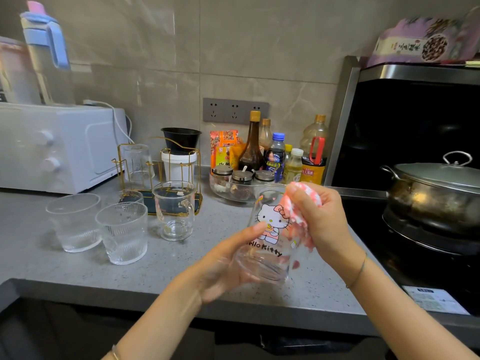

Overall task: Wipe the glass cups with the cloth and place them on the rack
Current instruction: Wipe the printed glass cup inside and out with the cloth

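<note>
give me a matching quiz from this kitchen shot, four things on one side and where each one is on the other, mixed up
Things
1. hello kitty glass
2. pink cloth
3. handled mug
4. lidded pot

Places
a. on the stove
b. upright on the counter, in front of the rack
c. gripped by the left hand
d. bunched in the right hand

Pairs: 1-c, 2-d, 3-b, 4-a
</note>
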